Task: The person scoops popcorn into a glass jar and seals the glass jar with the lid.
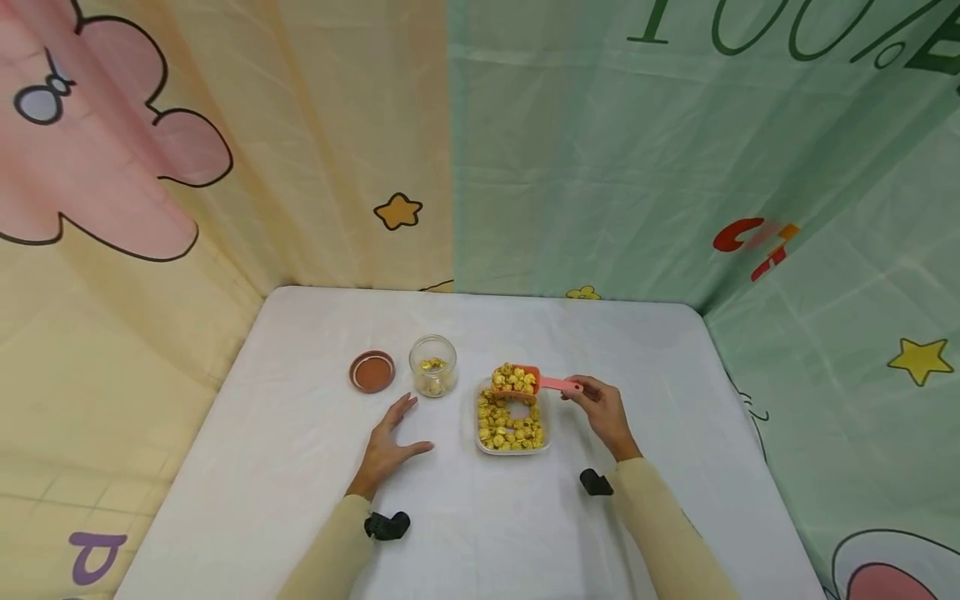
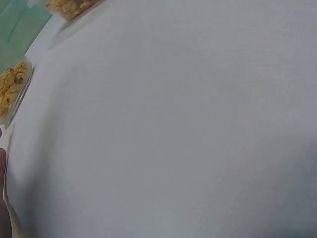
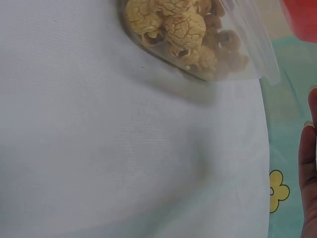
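My right hand pinches the handle of a pink-red scoop, which is heaped with yellow popcorn. The scoop is over the back part of a clear square plastic container of popcorn, where a bare patch of the bottom shows. My left hand has its fingers spread and thumb apart, holding nothing, just in front of a round glass jar. A few pieces of popcorn lie inside that jar. In the right wrist view the plastic container shows close up, with the scoop at the upper corner.
A brown round lid lies left of the jar on the white-covered table. Printed curtains stand behind the table and along its sides. A black wrist strap piece sits by each sleeve.
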A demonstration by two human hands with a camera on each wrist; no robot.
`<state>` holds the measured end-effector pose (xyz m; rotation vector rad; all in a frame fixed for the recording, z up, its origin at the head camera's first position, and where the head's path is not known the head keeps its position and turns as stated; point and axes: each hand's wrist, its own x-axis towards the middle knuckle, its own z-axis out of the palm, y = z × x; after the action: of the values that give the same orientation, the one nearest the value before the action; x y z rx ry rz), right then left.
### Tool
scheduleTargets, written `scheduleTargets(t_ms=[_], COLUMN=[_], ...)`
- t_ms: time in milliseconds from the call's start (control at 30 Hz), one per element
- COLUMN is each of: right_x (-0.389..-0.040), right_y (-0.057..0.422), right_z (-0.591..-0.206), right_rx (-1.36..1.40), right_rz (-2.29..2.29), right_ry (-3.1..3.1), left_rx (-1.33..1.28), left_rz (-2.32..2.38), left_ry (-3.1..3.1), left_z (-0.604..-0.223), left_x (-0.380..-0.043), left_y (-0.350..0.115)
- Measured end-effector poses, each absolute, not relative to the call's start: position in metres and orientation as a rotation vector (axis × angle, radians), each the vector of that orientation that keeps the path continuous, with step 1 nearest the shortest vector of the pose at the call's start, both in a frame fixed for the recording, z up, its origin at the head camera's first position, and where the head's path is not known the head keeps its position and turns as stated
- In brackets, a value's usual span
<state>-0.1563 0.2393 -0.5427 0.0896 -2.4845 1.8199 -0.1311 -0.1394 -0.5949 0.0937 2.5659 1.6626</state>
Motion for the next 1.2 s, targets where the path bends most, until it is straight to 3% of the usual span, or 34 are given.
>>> scheduleTargets(t_ms=[300, 700, 933, 1200], right_x=[-0.161, -0.184, -0.18, -0.191], right_y=[0.23, 0.229, 0.214, 0.205], right_z=[-0.517, -0.523, -0.482, -0.476], right_rx=[0.164, 0.204, 0.207, 0.26], right_rz=[1.772, 1.753, 1.744, 1.794], right_ry=[-2.489, -2.471, -2.521, -2.496], left_rx=[0.091, 0.101, 0.088, 0.083], left_rz=[1.773, 1.782, 1.784, 1.701], left_ry=[2.523, 2.504, 2.49, 2.503], left_z=[-0.583, -0.564, -0.552, -0.546], left_x=[-0.15, -0.174, -0.188, -0.2], left_y=[-0.154, -0.158, -0.152, -0.146])
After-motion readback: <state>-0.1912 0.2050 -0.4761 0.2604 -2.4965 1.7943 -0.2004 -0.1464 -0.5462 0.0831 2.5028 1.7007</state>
